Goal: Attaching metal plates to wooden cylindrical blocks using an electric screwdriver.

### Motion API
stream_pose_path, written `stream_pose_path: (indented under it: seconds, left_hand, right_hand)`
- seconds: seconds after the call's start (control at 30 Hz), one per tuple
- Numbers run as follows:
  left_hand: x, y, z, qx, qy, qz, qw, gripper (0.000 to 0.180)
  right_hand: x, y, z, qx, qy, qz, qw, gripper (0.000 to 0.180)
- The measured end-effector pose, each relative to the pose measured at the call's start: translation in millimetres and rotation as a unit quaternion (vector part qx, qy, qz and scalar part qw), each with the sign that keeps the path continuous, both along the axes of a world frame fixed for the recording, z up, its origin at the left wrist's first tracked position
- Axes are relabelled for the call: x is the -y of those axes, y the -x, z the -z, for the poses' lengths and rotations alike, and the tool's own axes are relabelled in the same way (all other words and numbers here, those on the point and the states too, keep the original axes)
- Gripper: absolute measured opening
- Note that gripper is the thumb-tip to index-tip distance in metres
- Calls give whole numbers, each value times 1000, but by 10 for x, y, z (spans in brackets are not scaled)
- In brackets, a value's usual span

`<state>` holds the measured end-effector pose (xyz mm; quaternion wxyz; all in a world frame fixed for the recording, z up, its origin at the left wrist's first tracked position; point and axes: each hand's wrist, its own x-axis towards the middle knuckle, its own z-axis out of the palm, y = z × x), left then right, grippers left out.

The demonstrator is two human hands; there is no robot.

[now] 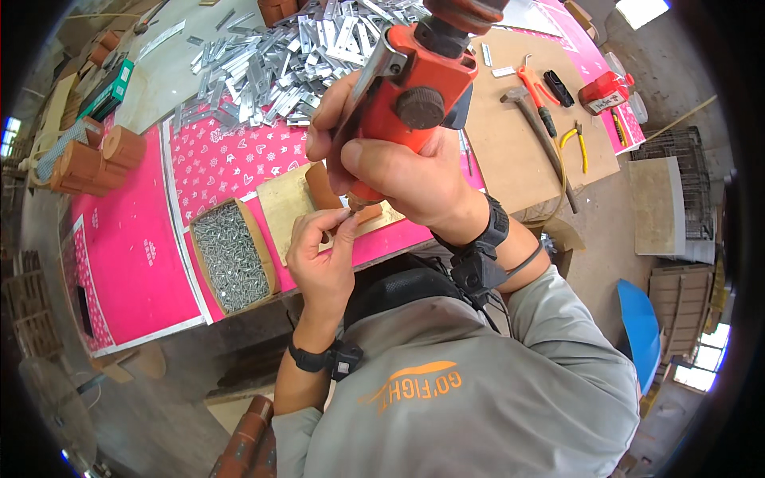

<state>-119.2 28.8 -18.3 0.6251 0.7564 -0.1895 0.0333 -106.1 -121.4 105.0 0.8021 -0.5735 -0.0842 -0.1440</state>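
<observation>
My right hand (406, 171) is wrapped round a red pneumatic screwdriver (394, 103) with a metal lever and a black knob, its nose pointing down. My left hand (319, 251) is closed in a pinch right at the tool's tip. Whatever is between its fingertips is too small to make out. Beneath the tip, a brown curved piece (321, 187) rests on a light wooden board (279, 209), partly hidden by both hands and the tool. Left of my left hand stands an open cardboard box (267, 259) holding many small silver screws (231, 255).
Silver metal brackets (279, 72) lie heaped across the far table. Brown cylindrical pieces (92, 163) stand at the left beside a green box (111, 88). At right, a hammer (542, 135), orange-handled pliers (535, 86), yellow-handled pliers (575, 147) and a red bottle (603, 92) lie on cardboard.
</observation>
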Motion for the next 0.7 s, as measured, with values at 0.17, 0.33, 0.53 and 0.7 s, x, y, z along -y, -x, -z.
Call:
stream_pose_path:
  seconds: [0.17,0.33,0.53,0.7]
  left_hand:
    - [38,-15,-11,1,-4,-5,1000,13]
    - [77,-149,16,77,-81,-48,993,14]
    - [83,-243,-3,46,-133,-31,990,15]
    - [95,-258,100,-23,-93,-22,995,16]
  right_hand:
    - [13,-8,56,-20,-6,-5,1000,29]
    - [-18,-111,127,22,27,25,999,27]
    - [8,-296,253,47,63,29,996,21]
    - [39,-354,330,64,88,22,994,24]
